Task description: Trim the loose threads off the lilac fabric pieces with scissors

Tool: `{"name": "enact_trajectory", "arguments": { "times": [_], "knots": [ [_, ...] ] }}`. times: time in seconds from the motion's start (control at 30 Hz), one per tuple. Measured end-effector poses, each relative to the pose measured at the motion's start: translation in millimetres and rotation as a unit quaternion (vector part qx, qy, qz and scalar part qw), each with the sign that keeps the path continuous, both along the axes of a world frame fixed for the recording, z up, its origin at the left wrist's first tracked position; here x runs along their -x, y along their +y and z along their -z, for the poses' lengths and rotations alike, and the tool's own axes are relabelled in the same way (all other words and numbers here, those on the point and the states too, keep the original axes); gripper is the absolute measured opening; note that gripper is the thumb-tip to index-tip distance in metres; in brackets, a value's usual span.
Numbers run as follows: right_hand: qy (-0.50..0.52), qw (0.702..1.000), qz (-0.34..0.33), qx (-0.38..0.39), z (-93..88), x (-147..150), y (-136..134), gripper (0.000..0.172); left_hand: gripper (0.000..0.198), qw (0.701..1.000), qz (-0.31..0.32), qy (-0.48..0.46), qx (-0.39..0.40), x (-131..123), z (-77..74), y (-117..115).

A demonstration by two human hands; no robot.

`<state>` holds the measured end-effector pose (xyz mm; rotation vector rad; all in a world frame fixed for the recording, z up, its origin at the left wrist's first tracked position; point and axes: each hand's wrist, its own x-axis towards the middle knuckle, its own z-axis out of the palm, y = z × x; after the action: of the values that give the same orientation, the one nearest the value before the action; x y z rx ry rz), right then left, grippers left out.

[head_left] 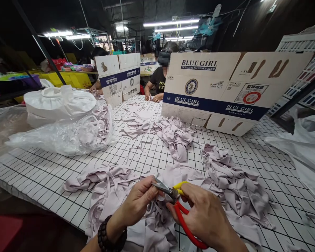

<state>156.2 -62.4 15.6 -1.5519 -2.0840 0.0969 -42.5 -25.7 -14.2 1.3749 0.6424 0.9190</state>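
Scissors [169,190] with red and yellow handles are in my right hand [206,213], its fingers wrapped round the grips. Their blades point left, to the fingertips of my left hand [136,201]. That hand is closed in a pinch on pale lilac fabric [161,197], mostly hidden by fingers and blades. I cannot tell whether the blades touch the cloth. Under both hands lies a heap of pale lilac garments [112,187] with thin straps. Another crumpled garment pile [238,182] is just right of my right hand.
More lilac garments [174,134] lie mid-table on the white grid tabletop [49,175]. Clear plastic bags [76,136] bulge at left. Blue Girl beer cartons [199,80] stand across the table. Behind them sits a co-worker [156,82], hands on cloth. White plastic [304,140] hangs at right.
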Motion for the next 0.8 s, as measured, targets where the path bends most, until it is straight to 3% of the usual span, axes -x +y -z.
{"name": "enact_trajectory", "arguments": {
  "times": [0.3,0.8],
  "knots": [
    [0.040,0.998,0.001,0.050,1.3,-0.4,-1.0,0.034,0.034,0.998,-0.003,0.046,-0.037,1.6,-5.9,-0.6],
    [0.059,0.998,-0.007,0.034,6.9,0.0,0.5,0.037,0.034,1.000,0.003,0.009,-0.010,0.0,-1.9,-0.4]
  ]
}}
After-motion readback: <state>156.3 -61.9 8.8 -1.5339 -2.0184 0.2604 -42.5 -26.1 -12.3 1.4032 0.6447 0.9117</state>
